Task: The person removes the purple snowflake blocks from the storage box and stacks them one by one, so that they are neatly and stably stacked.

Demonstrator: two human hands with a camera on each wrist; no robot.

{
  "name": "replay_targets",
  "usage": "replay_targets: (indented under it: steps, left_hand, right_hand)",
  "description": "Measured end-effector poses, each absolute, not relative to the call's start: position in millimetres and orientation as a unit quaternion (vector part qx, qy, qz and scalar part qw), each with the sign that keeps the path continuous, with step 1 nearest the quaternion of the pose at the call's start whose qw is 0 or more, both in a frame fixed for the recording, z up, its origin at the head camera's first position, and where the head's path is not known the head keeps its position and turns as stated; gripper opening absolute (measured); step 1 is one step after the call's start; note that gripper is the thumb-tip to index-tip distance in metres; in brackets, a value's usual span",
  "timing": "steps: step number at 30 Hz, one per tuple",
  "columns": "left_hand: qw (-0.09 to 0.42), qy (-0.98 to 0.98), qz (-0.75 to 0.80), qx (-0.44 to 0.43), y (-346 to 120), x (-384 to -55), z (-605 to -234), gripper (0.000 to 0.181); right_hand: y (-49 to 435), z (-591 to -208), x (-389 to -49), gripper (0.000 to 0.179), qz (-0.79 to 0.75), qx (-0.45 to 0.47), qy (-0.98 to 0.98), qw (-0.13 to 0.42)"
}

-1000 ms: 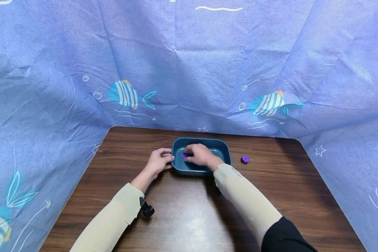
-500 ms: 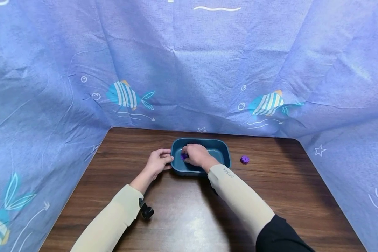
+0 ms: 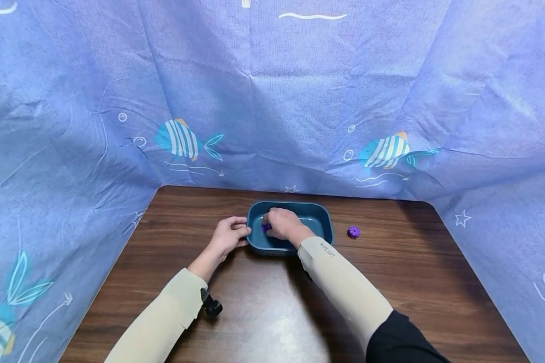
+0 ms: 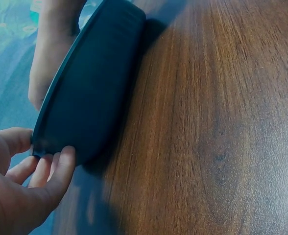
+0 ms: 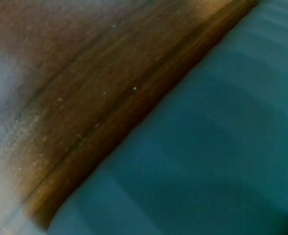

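Observation:
A dark teal rectangular container (image 3: 317,224) stands on the table, its long side facing me. My left hand (image 3: 227,236) grips its left end; in the left wrist view the thumb is at the rim and the fingertips (image 4: 65,154) lie against the outer wall. My right hand (image 3: 282,223) reaches down inside the container's left half and pinches a small purple piece (image 3: 265,228), mostly hidden by the fingers. In the right wrist view only the container's outer side wall (image 5: 207,147) and the tabletop show.
A purple flower-shaped piece (image 3: 353,232) lies on the wooden table (image 3: 254,312), right of the container. A blue fish-patterned cloth (image 3: 290,126) hangs behind and at both sides of the table. A small black device (image 3: 212,306) is strapped at the left wrist.
My right hand has shifted slightly left and settled over the purple piece, covering more of it. The left hand has stayed at the container's end.

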State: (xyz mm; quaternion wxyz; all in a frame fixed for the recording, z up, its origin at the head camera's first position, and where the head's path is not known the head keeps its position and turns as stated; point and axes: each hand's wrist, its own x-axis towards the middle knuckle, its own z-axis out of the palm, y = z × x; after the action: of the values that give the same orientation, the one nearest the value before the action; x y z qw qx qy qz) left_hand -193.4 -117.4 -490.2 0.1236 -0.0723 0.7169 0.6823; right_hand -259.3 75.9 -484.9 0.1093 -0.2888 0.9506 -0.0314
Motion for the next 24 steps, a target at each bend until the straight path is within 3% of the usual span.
replay_targets:
  steps: [24]
  left_hand:
    - [0.122,0.712,0.687,-0.074,-117,-193,-493,0.041]
  right_hand:
    - [99,-492,-261,0.031,-0.129,-0.31,0.938,0.09]
